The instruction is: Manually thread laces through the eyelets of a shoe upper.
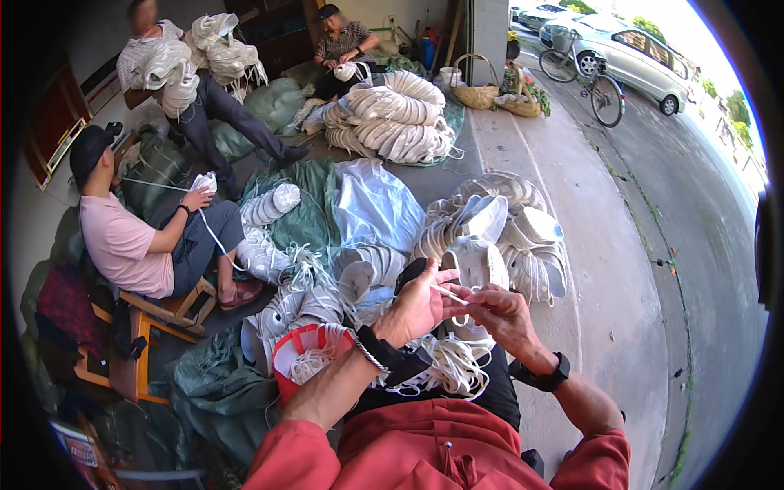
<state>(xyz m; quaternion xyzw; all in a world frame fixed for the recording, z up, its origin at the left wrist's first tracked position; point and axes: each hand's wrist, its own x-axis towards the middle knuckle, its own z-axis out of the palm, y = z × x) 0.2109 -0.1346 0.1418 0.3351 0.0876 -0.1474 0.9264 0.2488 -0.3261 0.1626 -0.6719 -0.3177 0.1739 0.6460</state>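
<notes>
My left hand (422,300) is turned palm up over my lap, its fingers stretched out and apart. A thin white shoelace (451,295) lies across those fingers and runs to my right hand (500,314), which pinches it between thumb and fingertips. Just beyond my hands is a white shoe upper (478,263), partly hidden by them. A loose heap of white laces (452,365) rests on my lap below my hands.
A red container (283,359) with white laces stands by my left forearm. Stacked shoe uppers (535,249) lie ahead, with another pile (392,114) farther back. A seated person (122,224) at left handles a white upper; another person carries bundles. Green sacks (216,400) cover the floor.
</notes>
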